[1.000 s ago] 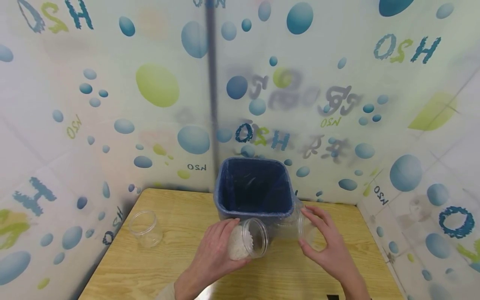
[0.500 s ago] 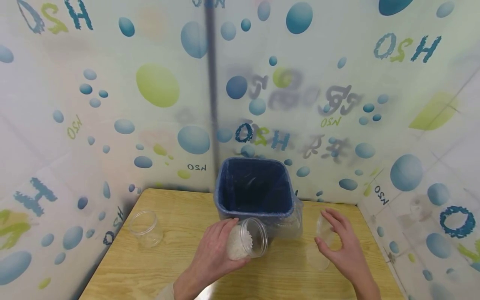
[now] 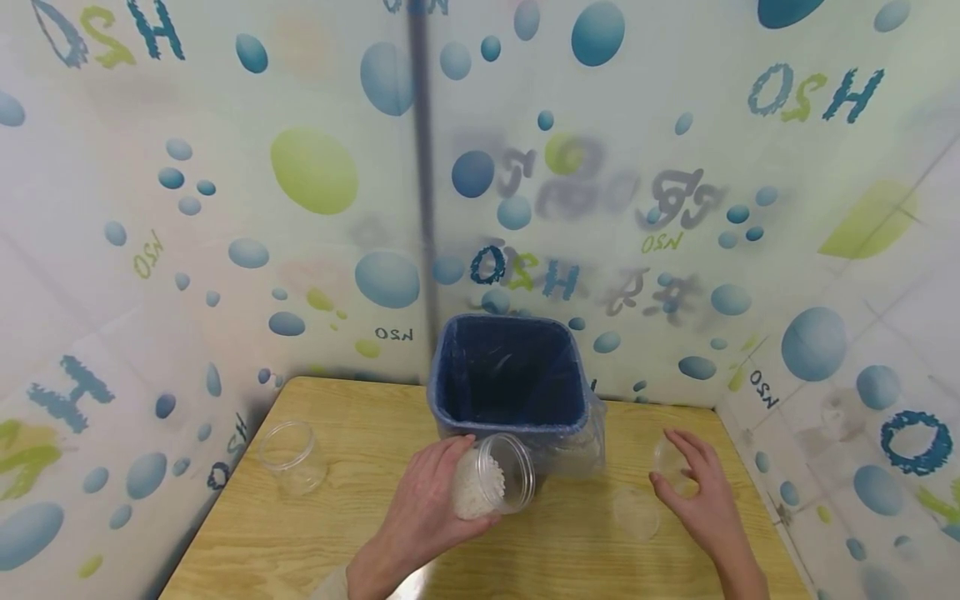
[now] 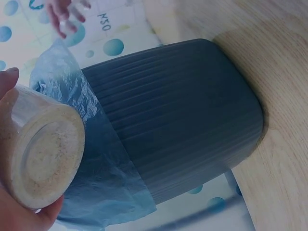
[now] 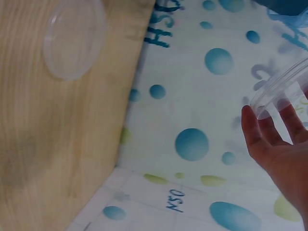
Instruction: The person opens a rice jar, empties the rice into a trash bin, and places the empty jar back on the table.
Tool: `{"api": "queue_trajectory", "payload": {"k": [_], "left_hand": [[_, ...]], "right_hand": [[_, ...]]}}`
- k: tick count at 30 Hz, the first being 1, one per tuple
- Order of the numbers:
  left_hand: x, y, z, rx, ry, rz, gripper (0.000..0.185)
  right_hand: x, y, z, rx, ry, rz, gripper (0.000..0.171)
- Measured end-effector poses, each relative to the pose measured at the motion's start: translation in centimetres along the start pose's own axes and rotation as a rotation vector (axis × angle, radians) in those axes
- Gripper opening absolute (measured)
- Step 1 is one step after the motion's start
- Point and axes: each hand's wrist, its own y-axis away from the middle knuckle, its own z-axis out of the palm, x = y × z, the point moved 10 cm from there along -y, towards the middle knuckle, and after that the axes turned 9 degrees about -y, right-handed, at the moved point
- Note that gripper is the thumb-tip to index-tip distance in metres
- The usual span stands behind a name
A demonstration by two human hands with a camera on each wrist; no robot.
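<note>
My left hand (image 3: 423, 500) grips a clear plastic jar (image 3: 512, 473) tipped on its side, mouth to the right, in front of a blue bin. Small white grains (image 3: 474, 490) lie in its lower end. Seen from the left wrist, the jar's round base (image 4: 48, 156) faces the camera. Off to the right, my right hand (image 3: 705, 504) pinches a clear round container (image 3: 669, 461) between thumb and fingers. Its ridged rim (image 5: 276, 89) shows in the right wrist view. A flat clear lid (image 3: 636, 513) lies on the table, left of this hand.
The blue bin (image 3: 442, 400), lined with a translucent bag (image 3: 588, 454), stands at the back middle of the wooden table (image 3: 360, 450). Another clear jar (image 3: 291, 462) stands upright on the left. A patterned curtain (image 3: 315, 267) encloses the table's back and sides.
My right hand has moved right, away from the bin, with the clear container, and the flat lid on the table has come into sight. The left hand and its jar have barely moved.
</note>
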Motion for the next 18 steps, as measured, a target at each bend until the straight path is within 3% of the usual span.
{"api": "queue_trajectory", "payload": {"k": [7,12,18], "left_hand": [[-0.1,0.1,-0.2,0.012,0.004,-0.001,0.106],[-0.1,0.2,-0.3,0.011,0.005,-0.006,0.107],[-0.2,0.4,-0.5,0.013,0.007,-0.009,0.108]], "right_hand": [[4.1,0.1,0.3,-0.068,0.022,0.188,0.063],[7.3,0.5,0.9,-0.160,0.070,0.335,0.073],[10.4,0.9,1.4,-0.271,0.187,0.412,0.077]]}}
